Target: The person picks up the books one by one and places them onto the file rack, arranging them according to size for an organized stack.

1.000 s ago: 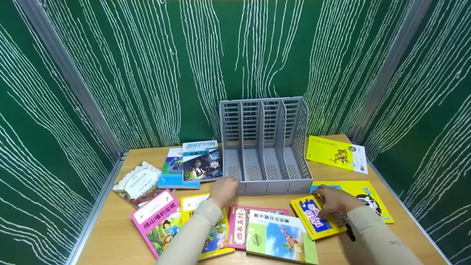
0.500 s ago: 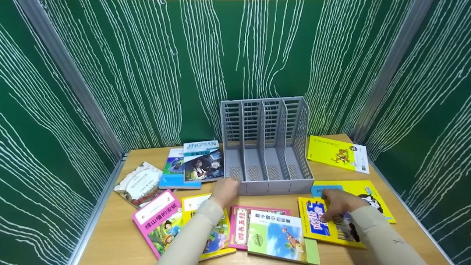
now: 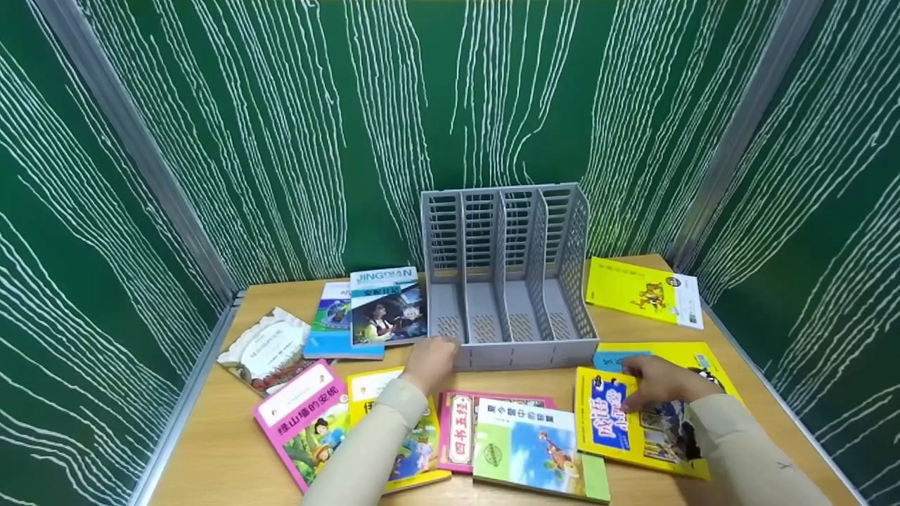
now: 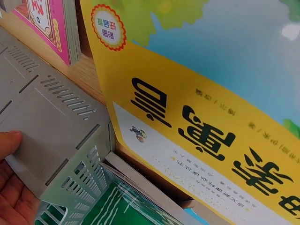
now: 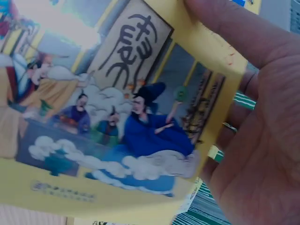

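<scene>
A grey four-slot file rack [image 3: 524, 356] stands against the back wall in the head view, its slots holding nothing. My left hand [image 3: 432, 362] grips its front left corner; the left wrist view shows the thumb [image 4: 9, 142] on the grey panel. To the right, a yellow book [image 3: 610, 451] with a blue title patch is held by my right hand [image 3: 664, 385]. The thumb lies on its cover and the other fingers go behind its far edge, as the right wrist view shows. Beneath lies a larger yellow book [image 3: 714, 358], partly hidden.
Left of the rack lie a dark-covered book [image 3: 385, 316], a blue book [image 3: 330, 344] and a white-topped book [image 3: 271, 348]. In front are pink-edged [image 3: 302, 414], yellow [image 3: 365, 386], red [image 3: 457, 436] and green [image 3: 534, 457] books. A yellow-and-white book [image 3: 626, 288] lies at back right.
The yellow book has turned and shifted slightly right in my right hand, and more of its cover shows. My left hand stays at the rack's corner.
</scene>
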A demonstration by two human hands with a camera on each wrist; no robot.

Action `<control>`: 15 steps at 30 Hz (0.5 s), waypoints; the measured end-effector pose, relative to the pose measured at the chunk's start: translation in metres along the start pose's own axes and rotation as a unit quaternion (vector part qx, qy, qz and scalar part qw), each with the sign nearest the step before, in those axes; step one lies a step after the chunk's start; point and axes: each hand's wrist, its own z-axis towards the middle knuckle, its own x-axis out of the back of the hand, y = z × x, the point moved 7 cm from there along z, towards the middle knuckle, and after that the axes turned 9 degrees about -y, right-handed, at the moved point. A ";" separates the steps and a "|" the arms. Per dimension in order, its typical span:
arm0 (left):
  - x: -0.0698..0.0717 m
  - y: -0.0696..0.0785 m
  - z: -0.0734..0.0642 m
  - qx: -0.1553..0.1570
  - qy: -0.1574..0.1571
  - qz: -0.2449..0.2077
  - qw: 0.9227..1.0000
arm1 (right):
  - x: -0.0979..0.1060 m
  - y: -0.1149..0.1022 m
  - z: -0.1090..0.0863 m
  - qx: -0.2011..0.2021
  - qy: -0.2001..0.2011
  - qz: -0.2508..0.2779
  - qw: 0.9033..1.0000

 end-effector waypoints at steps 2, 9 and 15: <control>0.000 0.000 0.000 -0.001 -0.003 0.000 1.000 | 0.003 0.000 -0.005 -0.001 0.004 0.015 1.000; -0.002 0.000 0.000 -0.002 -0.003 0.008 1.000 | 0.010 -0.005 -0.017 0.050 0.004 0.067 0.997; -0.006 -0.002 0.001 0.008 -0.025 -0.002 1.000 | 0.018 -0.008 -0.026 0.068 0.010 0.096 0.993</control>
